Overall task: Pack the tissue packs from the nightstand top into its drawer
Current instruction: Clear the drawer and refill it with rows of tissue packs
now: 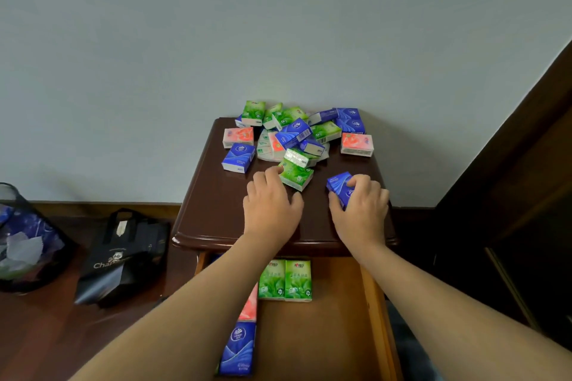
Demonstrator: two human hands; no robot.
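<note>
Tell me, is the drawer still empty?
No, the open drawer already holds two green packs side by side, plus a pink pack and a blue pack.

Green, blue and pink tissue packs [297, 133] lie heaped on the nightstand [213, 195]; four lie flat in its open drawer [334, 318].

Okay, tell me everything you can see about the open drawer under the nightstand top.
The drawer is pulled out toward the person, below the dark nightstand top. It looks like light orange-brown wood with raised side walls. Inside, two green tissue packs lie side by side near the back. A pink pack and a blue pack lie in a line along the left side. The left forearm hides part of that side. Much of the floor is bare. Neither hand touches it.
</note>
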